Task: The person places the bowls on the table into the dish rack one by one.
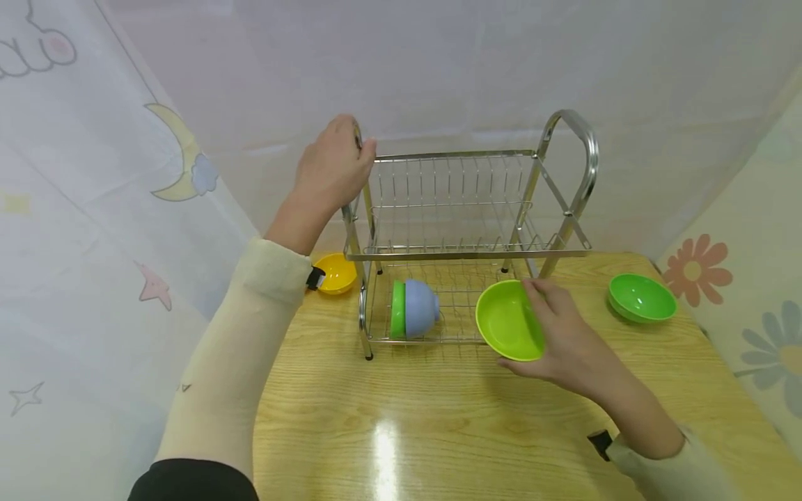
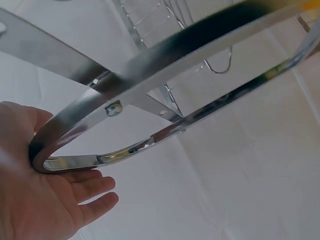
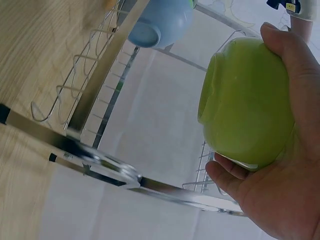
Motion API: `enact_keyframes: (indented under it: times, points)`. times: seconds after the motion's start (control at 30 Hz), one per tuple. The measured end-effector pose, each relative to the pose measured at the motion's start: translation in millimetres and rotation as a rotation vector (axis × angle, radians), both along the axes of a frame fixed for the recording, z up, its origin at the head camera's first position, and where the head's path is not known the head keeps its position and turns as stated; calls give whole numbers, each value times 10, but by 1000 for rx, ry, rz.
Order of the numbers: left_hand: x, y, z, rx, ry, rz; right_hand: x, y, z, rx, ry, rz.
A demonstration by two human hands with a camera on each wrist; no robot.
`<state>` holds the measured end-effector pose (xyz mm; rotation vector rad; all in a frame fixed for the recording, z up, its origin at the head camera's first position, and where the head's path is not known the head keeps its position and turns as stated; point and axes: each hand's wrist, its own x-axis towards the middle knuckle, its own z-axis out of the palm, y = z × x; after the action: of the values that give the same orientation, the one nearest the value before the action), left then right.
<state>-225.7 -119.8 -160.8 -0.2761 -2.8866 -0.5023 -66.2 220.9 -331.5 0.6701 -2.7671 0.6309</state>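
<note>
A two-tier metal dish rack stands on the wooden table. My left hand holds the curved top of its left side; in the left wrist view the thumb and fingers pass on either side of the metal loop. My right hand grips a lime green bowl by its side, at the front right of the lower tier. In the right wrist view the bowl shows its outside and foot. On the lower tier's left, a blue bowl stands on edge against a green bowl.
A yellow-orange bowl sits on the table left of the rack, partly behind the left sleeve. Another green bowl is at the table's right. Behind the rack hangs a pale cloth. The upper tier has upright wire dividers.
</note>
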Motion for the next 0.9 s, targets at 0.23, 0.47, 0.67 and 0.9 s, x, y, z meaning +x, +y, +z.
enact_keyframes:
  times: [0.23,0.47,0.67,0.9]
  points:
    - [173,-68,-73,3,28,-32,-26,-116,-29,-9,-36,27]
    - [453,-165,-105,-46,55,-67,-46,-212,-61,-6,41,77]
    - [800,-199,-134,-45,105,-105,-49,-258,-83,-4,108,108]
    - [1268,-91,-335,-96,301,-224,-41,-328,-80,2,113,117]
